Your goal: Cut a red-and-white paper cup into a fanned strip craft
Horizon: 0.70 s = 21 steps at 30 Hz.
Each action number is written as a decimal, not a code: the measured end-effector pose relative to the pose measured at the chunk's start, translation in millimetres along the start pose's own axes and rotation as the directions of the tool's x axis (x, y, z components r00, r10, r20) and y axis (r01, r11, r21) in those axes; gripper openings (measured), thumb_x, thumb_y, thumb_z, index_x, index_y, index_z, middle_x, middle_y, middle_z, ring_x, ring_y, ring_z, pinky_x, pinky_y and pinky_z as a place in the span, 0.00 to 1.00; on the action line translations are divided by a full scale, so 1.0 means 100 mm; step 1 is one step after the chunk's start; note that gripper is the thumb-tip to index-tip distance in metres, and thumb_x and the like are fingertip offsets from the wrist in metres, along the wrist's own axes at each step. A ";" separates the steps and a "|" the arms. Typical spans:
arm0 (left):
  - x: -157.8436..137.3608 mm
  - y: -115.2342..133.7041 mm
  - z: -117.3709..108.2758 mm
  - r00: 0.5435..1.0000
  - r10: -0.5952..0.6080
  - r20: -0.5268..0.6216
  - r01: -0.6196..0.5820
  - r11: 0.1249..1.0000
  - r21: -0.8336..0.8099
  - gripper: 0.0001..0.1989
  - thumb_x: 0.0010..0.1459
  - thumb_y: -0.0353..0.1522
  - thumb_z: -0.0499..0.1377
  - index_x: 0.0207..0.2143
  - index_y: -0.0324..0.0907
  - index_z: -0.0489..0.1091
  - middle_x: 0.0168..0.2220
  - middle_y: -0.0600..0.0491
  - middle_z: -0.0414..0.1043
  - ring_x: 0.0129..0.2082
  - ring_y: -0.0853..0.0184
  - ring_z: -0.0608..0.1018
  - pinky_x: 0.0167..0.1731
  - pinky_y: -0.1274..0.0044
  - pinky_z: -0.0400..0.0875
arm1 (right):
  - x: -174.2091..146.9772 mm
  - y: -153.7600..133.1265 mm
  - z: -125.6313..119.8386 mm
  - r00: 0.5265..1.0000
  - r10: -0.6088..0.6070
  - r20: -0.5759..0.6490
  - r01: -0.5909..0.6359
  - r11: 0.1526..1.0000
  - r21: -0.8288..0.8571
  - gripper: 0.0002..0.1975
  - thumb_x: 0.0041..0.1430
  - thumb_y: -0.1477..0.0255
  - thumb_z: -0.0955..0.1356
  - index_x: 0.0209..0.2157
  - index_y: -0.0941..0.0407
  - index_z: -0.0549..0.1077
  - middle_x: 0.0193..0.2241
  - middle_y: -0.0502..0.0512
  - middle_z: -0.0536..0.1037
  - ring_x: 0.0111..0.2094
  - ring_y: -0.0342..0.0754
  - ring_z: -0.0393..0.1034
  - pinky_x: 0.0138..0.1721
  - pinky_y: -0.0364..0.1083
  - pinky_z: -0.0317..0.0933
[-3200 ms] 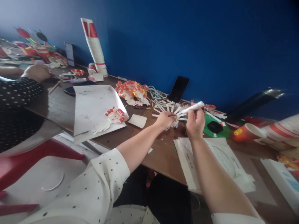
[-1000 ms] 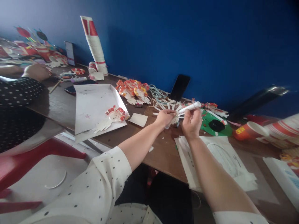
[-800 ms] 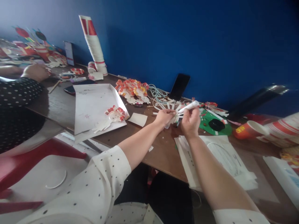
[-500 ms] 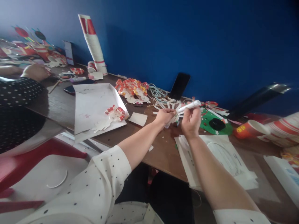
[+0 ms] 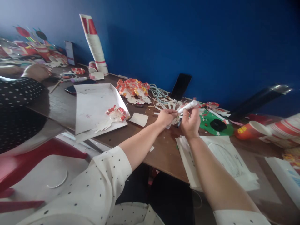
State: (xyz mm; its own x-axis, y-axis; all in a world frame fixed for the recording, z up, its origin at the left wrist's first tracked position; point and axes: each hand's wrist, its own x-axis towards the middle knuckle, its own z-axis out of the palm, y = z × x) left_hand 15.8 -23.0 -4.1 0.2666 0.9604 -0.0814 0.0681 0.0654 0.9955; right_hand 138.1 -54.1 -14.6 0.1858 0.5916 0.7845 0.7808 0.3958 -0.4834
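My right hand (image 5: 191,123) is closed around a slim white tube (image 5: 187,107), which looks like a marker or glue stick and slants up to the right. Its lower end meets the fingertips of my left hand (image 5: 167,118). The left fingers are pinched together at a white paper piece (image 5: 175,120) with cut strips, partly hidden between the hands. White paper strips (image 5: 172,106) fan out just behind my left hand. A small white card (image 5: 138,119) lies to its left.
A shallow white box (image 5: 93,106) holds a red-and-white paper figure (image 5: 116,114). Similar figures (image 5: 133,89) are heaped behind. A black phone (image 5: 181,86) leans on the wall. Right are a green disc (image 5: 217,129), paper cups (image 5: 252,130) and paper sheets (image 5: 225,156). Another person's hand (image 5: 37,72) is far left.
The white tube and my right hand have shifted slightly left, and the tube's upper end now points more upward. My left hand has moved a touch to the right.
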 end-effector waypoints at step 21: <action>-0.32 -0.02 -0.58 0.995 0.089 0.048 -0.095 0.656 0.749 0.11 0.52 0.34 0.58 0.38 0.43 0.76 0.38 0.48 0.78 0.38 0.60 0.77 0.38 0.74 0.68 | 0.02 0.33 0.00 0.959 0.049 -0.280 -0.058 0.998 -0.024 0.10 0.62 0.63 0.63 0.38 0.56 0.66 0.32 0.59 0.75 0.32 0.51 0.73 0.34 0.51 0.68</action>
State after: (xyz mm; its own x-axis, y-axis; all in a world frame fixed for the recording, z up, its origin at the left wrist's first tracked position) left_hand -48.7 -38.4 -1.2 0.3179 0.9481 0.0049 0.7391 -0.2511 0.6250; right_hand 164.2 -39.3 -28.8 0.3836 0.3898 0.8372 0.7829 0.3437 -0.5187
